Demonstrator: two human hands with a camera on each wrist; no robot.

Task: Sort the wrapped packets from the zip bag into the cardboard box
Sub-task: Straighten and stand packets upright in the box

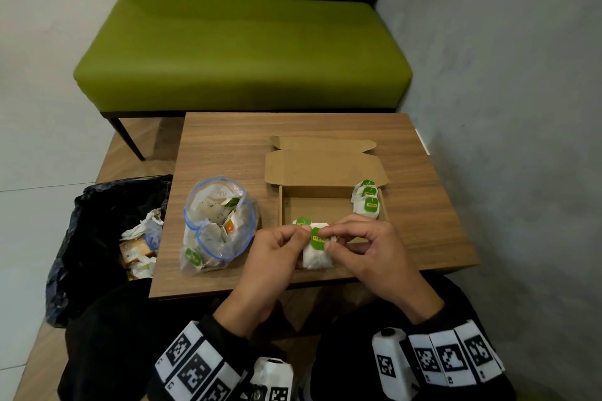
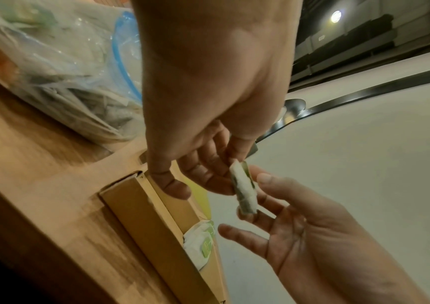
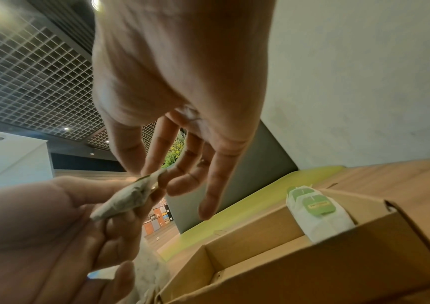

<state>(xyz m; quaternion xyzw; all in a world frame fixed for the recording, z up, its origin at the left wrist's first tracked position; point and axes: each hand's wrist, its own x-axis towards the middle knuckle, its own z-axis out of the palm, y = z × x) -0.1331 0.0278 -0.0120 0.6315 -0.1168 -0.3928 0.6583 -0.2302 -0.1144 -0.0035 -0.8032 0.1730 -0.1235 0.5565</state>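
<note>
Both hands hold one white wrapped packet with a green tag above the front edge of the open cardboard box. My left hand pinches its left side; in the left wrist view the packet shows edge-on between my fingers. My right hand pinches its top by the tag, and the right wrist view shows this pinch on the packet. Three packets stand in the box's back right corner. Another packet lies at its front left. The zip bag, open and holding several packets, stands left of the box.
The wooden table ends just below my hands. A black bin bag with crumpled wrappers sits on the floor to the left. A green bench stands behind the table, and a grey wall runs along the right.
</note>
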